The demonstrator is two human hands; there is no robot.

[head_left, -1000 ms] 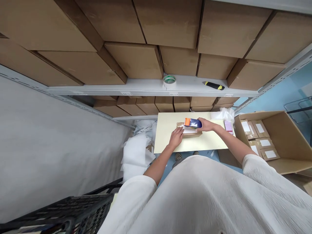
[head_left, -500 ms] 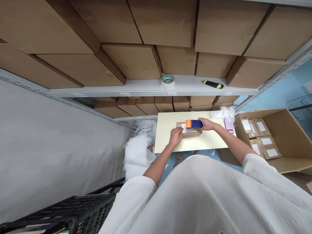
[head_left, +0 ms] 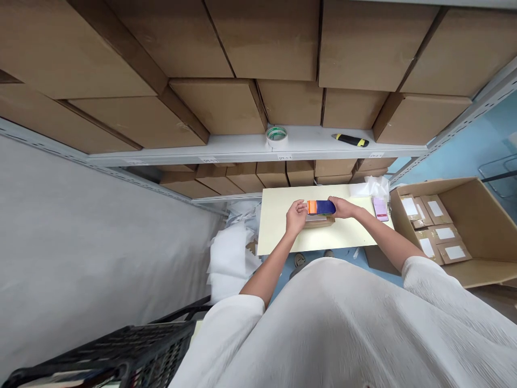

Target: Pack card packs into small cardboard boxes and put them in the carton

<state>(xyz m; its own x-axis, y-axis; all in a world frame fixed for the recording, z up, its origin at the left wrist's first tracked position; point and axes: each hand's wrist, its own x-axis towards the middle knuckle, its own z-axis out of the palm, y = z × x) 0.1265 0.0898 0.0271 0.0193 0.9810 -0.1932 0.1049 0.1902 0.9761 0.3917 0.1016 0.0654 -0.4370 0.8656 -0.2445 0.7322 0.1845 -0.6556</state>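
Observation:
My right hand (head_left: 341, 207) is wrapped round the end of a blue and orange tape dispenser (head_left: 322, 207), held over a small cardboard box (head_left: 319, 223). A white label (head_left: 315, 217) on the box's top shows in part below the dispenser. My left hand (head_left: 297, 216) is raised at the orange end of the dispenser, fingers half bent and apart. I cannot tell whether its fingertips touch the dispenser. The box rests on a pale yellow tabletop (head_left: 278, 237).
A phone (head_left: 380, 208) and white wrapping (head_left: 377, 186) lie at the table's right. Beside it, a large carton (head_left: 484, 215) holds several labelled boxes. On the shelf (head_left: 242, 145) ahead are a tape roll (head_left: 277, 137) and a utility knife (head_left: 351, 140). A black crate (head_left: 161, 345) stands lower left.
My left hand has lifted off the label and box and come up to the orange end of the dispenser. My right hand keeps its hold, almost unmoved.

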